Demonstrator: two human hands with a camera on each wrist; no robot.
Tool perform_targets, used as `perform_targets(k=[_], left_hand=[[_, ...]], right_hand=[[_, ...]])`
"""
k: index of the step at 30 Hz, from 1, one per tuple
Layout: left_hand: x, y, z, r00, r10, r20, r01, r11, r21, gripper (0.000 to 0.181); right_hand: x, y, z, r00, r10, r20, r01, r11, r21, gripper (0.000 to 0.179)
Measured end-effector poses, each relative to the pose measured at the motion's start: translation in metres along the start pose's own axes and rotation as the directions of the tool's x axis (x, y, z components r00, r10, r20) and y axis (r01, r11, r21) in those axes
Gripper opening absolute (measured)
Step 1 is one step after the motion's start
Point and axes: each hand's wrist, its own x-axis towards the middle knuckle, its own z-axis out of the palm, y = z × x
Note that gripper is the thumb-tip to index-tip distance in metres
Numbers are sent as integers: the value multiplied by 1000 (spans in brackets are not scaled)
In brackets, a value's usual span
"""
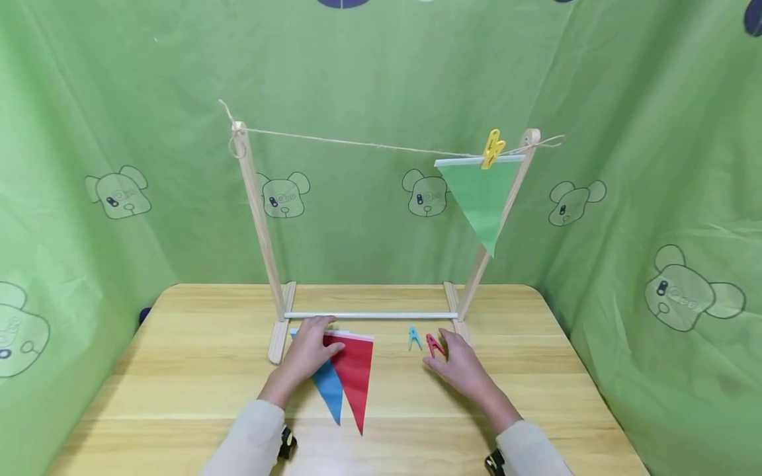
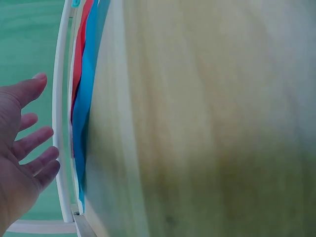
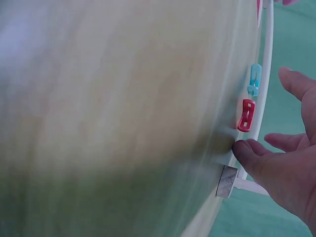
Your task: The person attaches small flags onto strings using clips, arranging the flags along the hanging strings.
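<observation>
My left hand [image 1: 307,350] is over a red pennant [image 1: 355,377] and a blue pennant [image 1: 329,391], which overlap on the table with the red one on top. Its fingers are spread apart in the left wrist view, with nothing gripped. Beside a red clothespin [image 1: 433,345] is my right hand [image 1: 464,370], thumb and fingers apart. The right wrist view shows the red clothespin [image 3: 246,115] lying untouched near the fingertips. A light-blue clothespin [image 1: 413,338] lies just left of the red one. Up on the string, a yellow clothespin [image 1: 493,149] holds a green pennant [image 1: 481,195].
A wooden frame stands at the table's back, with a left post [image 1: 258,205], a right post [image 1: 474,284] and a white crossbar [image 1: 369,315] low between them. The string [image 1: 357,142] runs between the post tops. Green cloth [image 1: 357,244] hangs behind the table [image 1: 196,377].
</observation>
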Motion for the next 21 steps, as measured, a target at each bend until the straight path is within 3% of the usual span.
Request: perform_targets(k=[10,21], left_hand=[[2,-8,5,1000,8,-29,-7,1000,30,58],[4,-10,3,999,1,-36,0,999,37,52]], right_hand=[[5,6,4,999,17,-42,-18,999,-41,77],[12,9,10,997,-7,-74,1,997,-83,58]])
